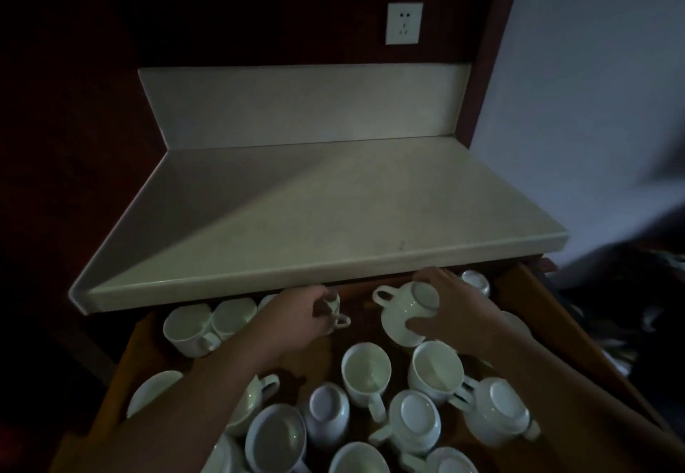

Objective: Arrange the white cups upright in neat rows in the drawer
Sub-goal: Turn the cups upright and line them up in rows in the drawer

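An open wooden drawer [519,287] below the counter holds several white cups. My left hand [296,315] grips a small white cup [335,311] near the drawer's back, its handle pointing right. My right hand [456,309] holds an upturned white cup [406,315] by its base, handle toward the left. Two upright cups [189,328] stand in a row at the back left. Nearer to me, cups lie mixed: some upright [365,370], some upside down [496,411].
A pale countertop [296,213] overhangs the drawer's back. A wall socket [404,23] sits above it. A white wall stands to the right, with dark clutter at the far right. The scene is dim.
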Demonstrator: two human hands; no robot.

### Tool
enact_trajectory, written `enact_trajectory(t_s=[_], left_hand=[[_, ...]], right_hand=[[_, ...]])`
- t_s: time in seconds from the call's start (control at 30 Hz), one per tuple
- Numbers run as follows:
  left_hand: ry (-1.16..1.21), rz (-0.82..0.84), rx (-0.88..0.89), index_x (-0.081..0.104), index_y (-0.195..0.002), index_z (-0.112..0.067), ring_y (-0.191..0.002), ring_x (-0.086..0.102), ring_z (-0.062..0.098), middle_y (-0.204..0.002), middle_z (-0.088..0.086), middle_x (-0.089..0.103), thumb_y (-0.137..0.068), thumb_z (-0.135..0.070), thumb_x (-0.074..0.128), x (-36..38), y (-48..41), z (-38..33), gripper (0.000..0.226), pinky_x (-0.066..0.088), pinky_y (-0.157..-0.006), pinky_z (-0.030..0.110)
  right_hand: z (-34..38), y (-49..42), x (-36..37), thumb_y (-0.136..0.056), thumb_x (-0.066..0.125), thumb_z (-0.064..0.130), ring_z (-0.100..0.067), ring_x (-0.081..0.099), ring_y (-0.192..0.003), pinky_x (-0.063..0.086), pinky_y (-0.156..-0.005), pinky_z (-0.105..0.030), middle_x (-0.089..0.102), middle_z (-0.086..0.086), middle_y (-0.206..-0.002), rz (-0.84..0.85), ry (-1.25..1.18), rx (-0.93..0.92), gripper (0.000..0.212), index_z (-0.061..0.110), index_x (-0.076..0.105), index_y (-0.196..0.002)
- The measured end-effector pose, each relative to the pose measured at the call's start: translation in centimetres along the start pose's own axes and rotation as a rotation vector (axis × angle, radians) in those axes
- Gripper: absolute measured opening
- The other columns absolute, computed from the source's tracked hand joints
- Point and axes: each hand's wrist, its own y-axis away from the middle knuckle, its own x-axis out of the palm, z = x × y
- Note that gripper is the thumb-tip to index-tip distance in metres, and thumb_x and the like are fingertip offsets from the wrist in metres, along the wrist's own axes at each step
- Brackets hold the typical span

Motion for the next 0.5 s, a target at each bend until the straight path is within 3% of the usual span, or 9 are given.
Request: enact_trajectory(t_s=[0.07, 0.13, 0.2, 0.27, 0.4, 0.5], left_hand=[[0.149, 0.065, 0.000, 0.069, -0.126, -0.032, -0.101, 0.070, 0.004, -0.109, -0.015, 0.076, -0.086, -0.051, 0.078, -0.8, 0.0, -1.9, 0.046, 0.058, -0.094, 0.036], [0.541, 0.194, -0.029, 0.072, -0.121, -0.029, -0.102, 0.074, 0.014, -0.105, -0.008, 0.078, -0.080, -0.051, 0.085, -1.6, 0.6, -4.5, 0.049, 0.057, -0.099, 0.046], [0.969, 0.340, -0.114, 0.070, -0.125, -0.022, -0.111, 0.072, 0.028, -0.110, 0.000, 0.078, -0.081, -0.043, 0.086, -2.0, 1.2, -6.3, 0.052, 0.055, -0.101, 0.054], [1.211, 0.410, -0.139, 0.064, -0.132, -0.015, -0.113, 0.070, 0.037, -0.115, 0.008, 0.076, -0.085, -0.036, 0.083, -2.4, 1.6, -7.5, 0.055, 0.057, -0.096, 0.053], [1.250, 0.291, -0.051, 0.063, -0.134, -0.016, -0.099, 0.075, 0.029, -0.117, 0.015, 0.075, -0.081, -0.028, 0.081, -4.0, 1.7, -8.4, 0.057, 0.062, -0.080, 0.042], [0.954, 0.134, 0.038, 0.067, -0.124, -0.030, -0.099, 0.076, 0.023, -0.117, 0.004, 0.074, -0.074, -0.023, 0.093, -5.4, 1.0, -7.9, 0.057, 0.062, -0.078, 0.040]], right_hand=[[0.7, 0.5, -1.2, -0.076, 0.090, 0.040, -0.004, 0.060, -0.098, 0.053, -0.080, -0.026, 0.056, 0.020, -0.109, -0.043, -0.127, 0.030, 0.061, 0.038, 0.051, -0.124], [1.5, 0.7, -2.0, -0.074, 0.091, 0.043, -0.008, 0.065, -0.100, 0.059, -0.082, -0.032, 0.061, 0.017, -0.113, -0.080, -0.293, 0.050, 0.060, 0.040, 0.051, -0.118], [2.5, 0.9, -2.5, -0.073, 0.091, 0.043, -0.016, 0.070, -0.100, 0.064, -0.082, -0.041, 0.063, 0.012, -0.119, -0.119, -0.460, 0.050, 0.060, 0.041, 0.054, -0.120], [3.8, 1.1, -2.8, -0.076, 0.090, 0.037, -0.019, 0.070, -0.103, 0.066, -0.082, -0.043, 0.060, 0.010, -0.127, -0.122, -0.556, 0.023, 0.065, 0.039, 0.054, -0.130], [5.9, 1.6, -4.0, -0.079, 0.088, 0.041, -0.012, 0.064, -0.111, 0.061, -0.089, -0.034, 0.050, 0.019, -0.133, -0.052, -0.402, -0.083, 0.083, 0.044, 0.042, -0.148], [6.8, 1.6, -5.2, -0.080, 0.085, 0.048, -0.007, 0.064, -0.108, 0.060, -0.089, -0.031, 0.056, 0.016, -0.134, 0.047, -0.232, -0.117, 0.081, 0.041, 0.042, -0.149]])
